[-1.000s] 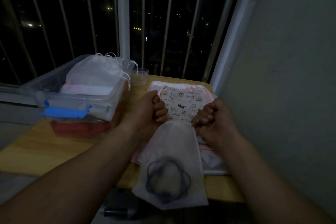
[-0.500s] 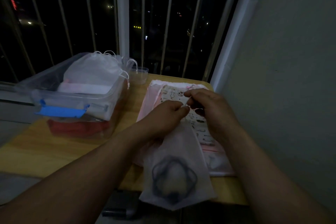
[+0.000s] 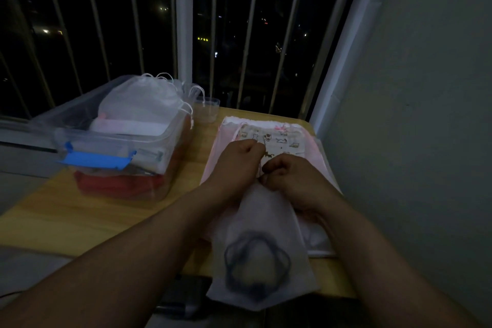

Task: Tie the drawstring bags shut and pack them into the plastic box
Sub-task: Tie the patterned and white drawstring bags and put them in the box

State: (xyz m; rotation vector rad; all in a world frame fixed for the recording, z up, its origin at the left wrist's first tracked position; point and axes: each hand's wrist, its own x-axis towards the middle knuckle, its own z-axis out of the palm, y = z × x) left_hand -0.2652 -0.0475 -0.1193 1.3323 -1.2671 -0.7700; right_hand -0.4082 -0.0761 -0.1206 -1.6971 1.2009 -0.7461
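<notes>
Where the table (image 3: 66, 216) has its far left corner: a clear plastic box (image 3: 111, 138) with a blue latch (image 3: 95, 160), tied white bags (image 3: 141, 104) heaped inside.
Cup (image 3: 207, 109): small and clear, at the far edge, just beside the box.
Left hand (image 3: 237, 165): fingers curled into a fist, pinching the drawstring (image 3: 259, 170) above the neck of the white bag.
White bag (image 3: 261, 221): across the near edge, neck gathered between the hands, bottom hanging off the table; a dark ring shows through it.
Right hand (image 3: 290, 178): fingers curled tight, pinching the drawstring at the neck.
Pile (image 3: 282, 138): pink and cat-print bags lying flat along the right edge, under both hands.
</notes>
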